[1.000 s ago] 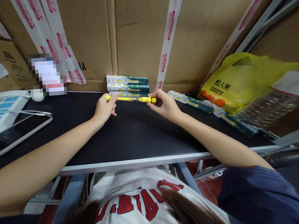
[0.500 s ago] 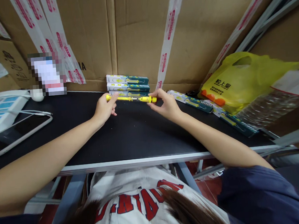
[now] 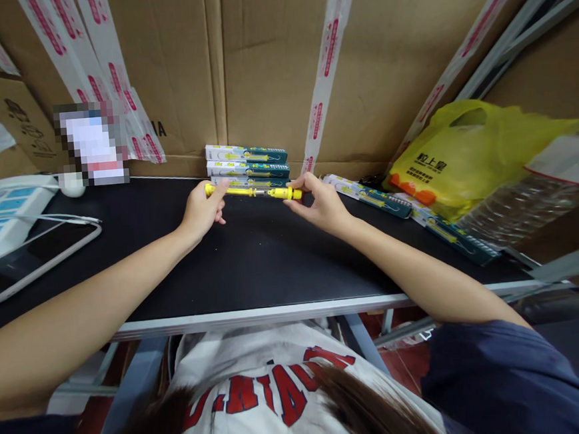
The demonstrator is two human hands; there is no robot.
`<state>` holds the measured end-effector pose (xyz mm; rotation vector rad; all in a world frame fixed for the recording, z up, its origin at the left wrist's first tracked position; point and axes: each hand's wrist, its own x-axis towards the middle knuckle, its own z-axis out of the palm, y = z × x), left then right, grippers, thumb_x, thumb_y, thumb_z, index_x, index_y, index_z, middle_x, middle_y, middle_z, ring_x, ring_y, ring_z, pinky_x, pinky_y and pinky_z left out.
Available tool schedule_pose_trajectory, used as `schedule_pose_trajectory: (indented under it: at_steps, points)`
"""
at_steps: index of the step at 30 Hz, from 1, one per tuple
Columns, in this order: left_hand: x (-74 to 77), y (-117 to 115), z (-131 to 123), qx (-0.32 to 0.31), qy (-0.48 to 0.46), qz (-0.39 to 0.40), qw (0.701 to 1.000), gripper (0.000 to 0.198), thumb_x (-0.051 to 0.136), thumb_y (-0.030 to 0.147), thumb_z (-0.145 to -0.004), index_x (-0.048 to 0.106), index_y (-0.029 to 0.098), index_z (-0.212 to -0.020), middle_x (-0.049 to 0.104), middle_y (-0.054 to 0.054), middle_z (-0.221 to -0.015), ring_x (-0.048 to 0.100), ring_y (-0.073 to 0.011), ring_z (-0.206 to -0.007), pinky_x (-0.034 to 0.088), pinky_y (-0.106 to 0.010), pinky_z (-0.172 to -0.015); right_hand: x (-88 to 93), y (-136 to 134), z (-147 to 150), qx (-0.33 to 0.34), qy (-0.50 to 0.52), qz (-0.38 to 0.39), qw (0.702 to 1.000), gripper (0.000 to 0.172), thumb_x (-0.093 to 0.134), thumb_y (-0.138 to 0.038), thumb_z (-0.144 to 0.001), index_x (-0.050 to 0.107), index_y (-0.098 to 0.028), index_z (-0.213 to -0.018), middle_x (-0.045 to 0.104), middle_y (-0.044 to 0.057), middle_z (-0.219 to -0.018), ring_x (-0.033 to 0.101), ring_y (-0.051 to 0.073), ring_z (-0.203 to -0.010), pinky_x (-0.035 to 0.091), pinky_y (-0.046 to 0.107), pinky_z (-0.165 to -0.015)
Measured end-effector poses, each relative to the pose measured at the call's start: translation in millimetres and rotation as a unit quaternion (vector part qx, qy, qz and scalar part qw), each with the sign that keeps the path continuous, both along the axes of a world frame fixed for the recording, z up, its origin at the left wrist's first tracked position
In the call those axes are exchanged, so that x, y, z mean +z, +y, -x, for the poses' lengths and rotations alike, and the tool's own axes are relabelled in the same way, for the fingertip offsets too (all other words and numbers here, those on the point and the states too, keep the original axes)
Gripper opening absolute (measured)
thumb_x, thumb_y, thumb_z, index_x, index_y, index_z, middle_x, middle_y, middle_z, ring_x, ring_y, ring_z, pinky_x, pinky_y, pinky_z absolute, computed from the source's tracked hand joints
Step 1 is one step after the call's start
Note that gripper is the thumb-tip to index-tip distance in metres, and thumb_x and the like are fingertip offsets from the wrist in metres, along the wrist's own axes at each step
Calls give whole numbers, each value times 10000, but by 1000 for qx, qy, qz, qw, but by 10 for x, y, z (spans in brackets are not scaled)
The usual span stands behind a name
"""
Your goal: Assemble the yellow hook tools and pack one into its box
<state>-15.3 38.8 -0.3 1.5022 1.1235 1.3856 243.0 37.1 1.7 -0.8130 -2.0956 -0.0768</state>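
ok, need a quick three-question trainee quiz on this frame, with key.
1. True or false: only the left hand grips the yellow tube.
2. How many slim boxes show in the group directly behind the tube?
3. Fill in: the yellow bag sits on the person's ____ side.

Key: 1. False; the right hand holds the other end. 2. Three, the nearest partly covered. 3. Right.

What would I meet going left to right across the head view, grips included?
Power strip → left grip → yellow tool → right grip → yellow bag.
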Motion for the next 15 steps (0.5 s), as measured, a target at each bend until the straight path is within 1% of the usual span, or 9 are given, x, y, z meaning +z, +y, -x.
schedule_pose_trajectory:
  at_steps: [1, 4, 5, 7, 9, 12, 15]
  points:
    - [0, 1, 1, 0, 1, 0, 1000, 256, 546, 369, -944, 435, 187, -803, 416, 104, -495, 368, -33, -354, 451, -155, -406, 7, -3, -1, -2, 0, -7, 1000, 186, 646, -272, -821, 551, -212, -970, 609, 23, -835, 575, 166, -694, 504, 329, -665]
    - [-1, 0, 1, -4, 2, 1, 1000, 270, 558, 390, -935, 430, 192, -804, 417, 104, -497, 367, -34, -355, 449, -156, -407, 51, -11, -2, -10, 1, -58, 998, 169, 663, -272, -808, 586, -215, -947, 587, 64, -953, 590, 211, -873, 517, 367, -752]
    - [0, -1, 0, -6, 1, 1, 1000, 270, 560, 393, -933, 431, 193, -806, 417, 104, -498, 366, -35, -354, 449, -158, -406, 65, -11, -2, -7, 0, -71, 997, 159, 661, -267, -809, 590, -216, -942, 577, 70, -964, 584, 219, -899, 517, 375, -766]
    - [2, -3, -2, -6, 2, 1, 1000, 273, 564, 397, -930, 431, 195, -805, 414, 104, -496, 365, -37, -353, 449, -161, -406, 75, -5, -2, 2, -5, -78, 997, 137, 643, -250, -819, 579, -218, -936, 571, 64, -931, 578, 213, -873, 515, 374, -757]
    - [4, -6, -2, -5, 2, 1, 1000, 285, 573, 408, -924, 427, 197, -800, 412, 106, -493, 366, -37, -351, 449, -159, -408, 62, 5, -1, 11, -13, -65, 998, 132, 625, -239, -827, 552, -219, -936, 581, 49, -894, 576, 197, -823, 509, 359, -737]
    - [7, -9, -2, -6, 3, 3, 1000, 301, 587, 430, -913, 431, 197, -804, 414, 106, -496, 366, -34, -349, 449, -157, -411, 17, 11, 3, 7, -5, -24, 1000, 170, 605, -242, -835, 511, -220, -975, 605, 29, -868, 581, 171, -752, 499, 329, -702]
    - [8, -6, 0, -6, 2, 1, 1000, 301, 584, 434, -914, 437, 194, -808, 418, 102, -498, 367, -36, -352, 450, -161, -408, -12, 6, 3, 5, 0, 14, 1000, 203, 603, -255, -839, 490, -223, -1005, 592, -6, -786, 556, 142, -650, 476, 296, -639]
